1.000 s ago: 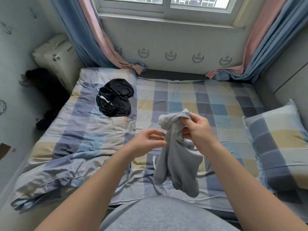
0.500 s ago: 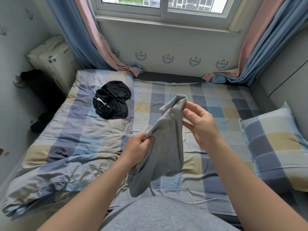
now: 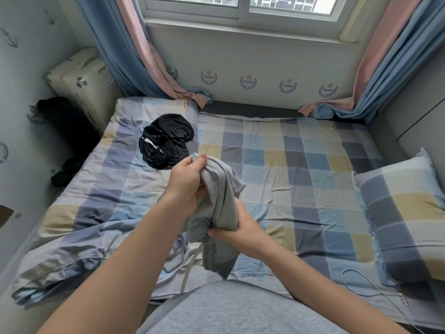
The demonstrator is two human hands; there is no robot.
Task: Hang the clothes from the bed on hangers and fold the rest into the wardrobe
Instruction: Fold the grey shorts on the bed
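So, grey garment: we hold a soft, crumpled light-grey jersey garment (image 3: 222,189) in the air over the near half of the bed (image 3: 289,165), stretched between both our hands.
Left hand: our left hand (image 3: 185,182) is the higher one. Its fingers are curled tight round the bunched top end, the thumb presses on the cloth, and a small tuft pokes out above the fist.
Right hand: our right hand (image 3: 243,227) sits lower and nearer to us and grips the garment's middle, thumb across the front. The other fingers go behind the fabric, so we cannot see their tips.
Loose end: below the right hand the cloth hangs limp, with a gathered ribbed band and a pale cord dangling beside it.
Bed cover: creased cotton in blue, grey and cream squares, rumpled into thick folds at the bed's near left corner.
Black garment: a shiny black heap of clothing (image 3: 166,141) with a white cord lies on the bed's far left part, apart from both hands.
Pillow: a plump checked pillow (image 3: 404,213) rests at the bed's right end.
Cable: a thin white cable (image 3: 361,285) loops over the bed's near right corner.
Room: beyond the bed's far edge stands a pale wall printed with blue crests (image 3: 248,81), with a white-framed window (image 3: 240,8) above it. Pink-and-blue curtains (image 3: 125,49) drape down to both far corners of the bed.
Left of the bed: a cream hard case (image 3: 81,85) and dark things on the floor.
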